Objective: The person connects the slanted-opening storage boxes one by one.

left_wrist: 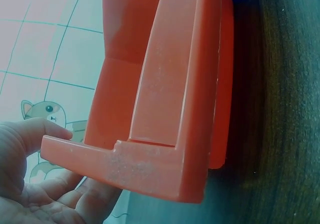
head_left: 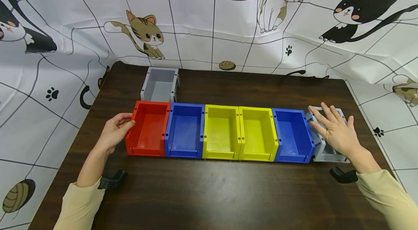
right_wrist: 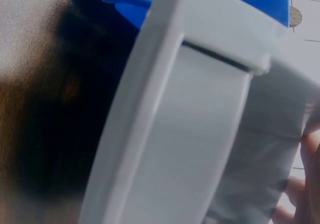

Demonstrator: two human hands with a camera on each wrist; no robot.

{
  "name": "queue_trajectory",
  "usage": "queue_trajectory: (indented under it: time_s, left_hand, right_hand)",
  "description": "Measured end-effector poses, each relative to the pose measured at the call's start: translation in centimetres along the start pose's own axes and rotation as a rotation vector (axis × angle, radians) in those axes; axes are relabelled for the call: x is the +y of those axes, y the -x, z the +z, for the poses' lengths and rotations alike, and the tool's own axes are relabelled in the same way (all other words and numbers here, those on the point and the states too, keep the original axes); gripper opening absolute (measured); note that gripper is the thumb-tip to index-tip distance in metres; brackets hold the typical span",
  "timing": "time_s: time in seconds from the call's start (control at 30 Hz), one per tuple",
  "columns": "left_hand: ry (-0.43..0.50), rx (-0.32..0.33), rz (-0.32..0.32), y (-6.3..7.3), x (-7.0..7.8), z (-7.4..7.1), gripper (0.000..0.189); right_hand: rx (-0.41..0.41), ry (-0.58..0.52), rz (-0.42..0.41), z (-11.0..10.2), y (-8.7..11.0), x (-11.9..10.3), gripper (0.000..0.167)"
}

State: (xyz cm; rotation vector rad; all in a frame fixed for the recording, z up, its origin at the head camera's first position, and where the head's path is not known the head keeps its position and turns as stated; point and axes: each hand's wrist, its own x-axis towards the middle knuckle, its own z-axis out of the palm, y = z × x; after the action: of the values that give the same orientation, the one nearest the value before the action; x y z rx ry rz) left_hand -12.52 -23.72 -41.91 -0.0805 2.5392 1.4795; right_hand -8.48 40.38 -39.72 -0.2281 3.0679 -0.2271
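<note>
At the left end of a side-by-side row stands a red plastic storage bin point(head_left: 150, 130). My left hand point(head_left: 115, 130) holds its left wall; in the left wrist view the thumb is at the rim and the fingers point(left_wrist: 95, 199) lie outside. At the row's right end, my right hand point(head_left: 339, 132) is spread with straight fingers over a grey bin point(head_left: 330, 155), partly hiding it. The right wrist view shows this grey bin point(right_wrist: 195, 129) beside a blue one, the fingers at the right edge; whether they touch it I cannot tell.
Between the end bins stand a blue bin point(head_left: 184, 132), two yellow bins point(head_left: 222, 134) point(head_left: 258, 134) and another blue bin point(head_left: 292, 135). Behind the red one sits a second grey bin point(head_left: 160, 85). The dark wooden table point(head_left: 222, 193) meets a cat-print sheet point(head_left: 196, 16) at the back.
</note>
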Motion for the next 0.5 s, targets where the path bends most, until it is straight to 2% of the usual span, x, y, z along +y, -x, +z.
queue_trajectory:
  time_s: [0.17,0.33,0.5]
  left_hand:
    - [0.005,0.004,0.012,-0.1,-0.1,-0.1,0.045]
    - [0.028,-0.007,0.005,-0.1,-0.2,-0.2,0.045]
    - [0.016,-0.008,-0.003,-0.2,-0.1,-0.2,0.045]
  right_hand:
    - [-0.007,0.019,-0.022,-0.5,-0.3,-0.3,0.062]
    - [0.000,0.040,-0.086,-1.2,-0.7,-1.0,0.064]
    - [0.004,-0.001,-0.048,-0.7,-0.7,-1.5,0.059]
